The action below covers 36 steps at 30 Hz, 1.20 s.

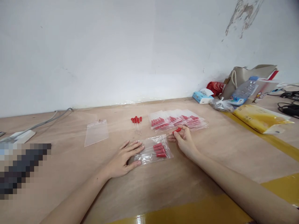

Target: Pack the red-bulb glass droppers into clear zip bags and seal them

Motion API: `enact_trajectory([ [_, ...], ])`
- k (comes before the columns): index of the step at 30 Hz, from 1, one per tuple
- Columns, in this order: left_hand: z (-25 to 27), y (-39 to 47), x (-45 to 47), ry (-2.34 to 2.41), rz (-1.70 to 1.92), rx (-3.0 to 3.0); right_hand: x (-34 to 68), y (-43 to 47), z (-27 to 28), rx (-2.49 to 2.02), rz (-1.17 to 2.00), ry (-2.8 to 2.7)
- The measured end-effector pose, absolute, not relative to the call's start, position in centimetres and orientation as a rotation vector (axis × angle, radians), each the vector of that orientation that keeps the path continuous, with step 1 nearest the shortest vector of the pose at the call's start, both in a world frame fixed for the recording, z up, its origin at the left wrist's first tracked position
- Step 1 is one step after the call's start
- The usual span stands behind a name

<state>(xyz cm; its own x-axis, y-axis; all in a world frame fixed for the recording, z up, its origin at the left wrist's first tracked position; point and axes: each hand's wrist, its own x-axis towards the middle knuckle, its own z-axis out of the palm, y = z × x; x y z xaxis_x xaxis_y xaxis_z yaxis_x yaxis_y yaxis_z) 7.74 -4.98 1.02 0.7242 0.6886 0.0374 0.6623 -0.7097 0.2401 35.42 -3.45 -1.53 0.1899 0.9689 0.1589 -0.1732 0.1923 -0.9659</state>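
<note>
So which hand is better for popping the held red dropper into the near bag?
Probably the right hand: it holds the red dropper, thin end towards the near bag. The left hand has its fingertips on the bag's other end.

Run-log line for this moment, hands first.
left hand: on clear bag, left end | right hand: holding red-bulbed dropper near bag | loose droppers: beyond bag

One held dropper point(177, 129); about five loose droppers point(136, 120); one bottle point(244, 90).
</note>
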Motion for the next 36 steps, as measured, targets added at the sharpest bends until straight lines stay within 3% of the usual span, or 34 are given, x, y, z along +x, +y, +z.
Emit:
enact_trajectory([
  [11,1.1,-5.1,7.9,1.081,0.209,2.706,36.4,-3.7,-1.2,-1.053,1.223,-1.261],
  [19,0.9,-5.0,7.8,1.077,0.221,2.712,36.1,-3.1,-1.4,-1.184,0.960,-1.720],
  [24,0.9,-5.0,7.8,1.077,0.227,2.716,35.3,-2.9,-1.3,-1.217,1.159,-1.557],
  [29,0.8,-5.0,7.8,1.076,0.227,2.718,34.7,-2.3,-1.7,-1.283,1.060,-1.523],
  [36,1.2,-5.0,7.9,1.087,0.214,2.692,35.5,-2.0,-1.3,-1.272,1.184,-1.519],
])
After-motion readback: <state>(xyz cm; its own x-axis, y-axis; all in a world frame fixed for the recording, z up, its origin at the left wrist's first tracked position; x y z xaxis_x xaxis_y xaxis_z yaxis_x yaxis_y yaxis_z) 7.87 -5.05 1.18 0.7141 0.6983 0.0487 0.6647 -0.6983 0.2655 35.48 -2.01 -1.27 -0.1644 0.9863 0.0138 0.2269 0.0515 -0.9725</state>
